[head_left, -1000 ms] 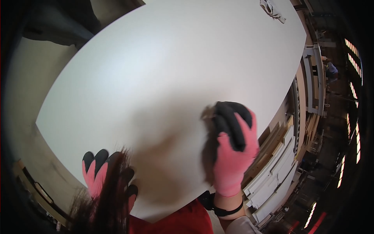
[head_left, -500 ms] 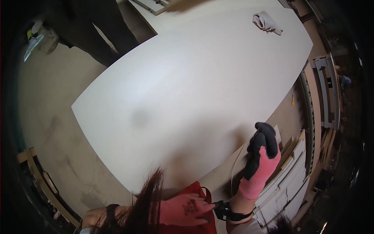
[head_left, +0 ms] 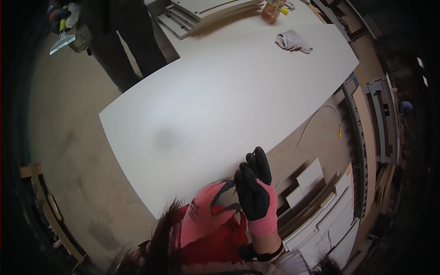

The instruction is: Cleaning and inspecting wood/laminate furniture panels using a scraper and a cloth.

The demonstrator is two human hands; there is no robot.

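Observation:
My left hand [head_left: 204, 213], in a pink glove with black fingertips, is held before the red cloth at my front [head_left: 215, 243]. Its thumb and forefinger are curved and apart, with nothing visible between them. Close beside it, my right hand [head_left: 256, 195] is raised with its black-coated palm showing. The right fingers are curled and pressed together; whatever they may hold is too small to make out. Beyond both hands lies a large white panel [head_left: 220, 110], its near edge partly behind them. A crumpled grey cloth [head_left: 293, 41] rests on its far right part.
Across the panel stands another person [head_left: 133, 41], a yellow-handled scraper [head_left: 63, 41] in one gloved hand. Stacked boards [head_left: 197, 13] and a bottle of orange-brown liquid [head_left: 272, 11] are at the far side. White offcuts [head_left: 325, 224] lie at the right, near a thin hose [head_left: 306, 130].
My right hand has moved left and turned its palm into view. My left hand has risen toward it, fingers curving. The view has shifted, bringing the bottle in and showing more of the scraper.

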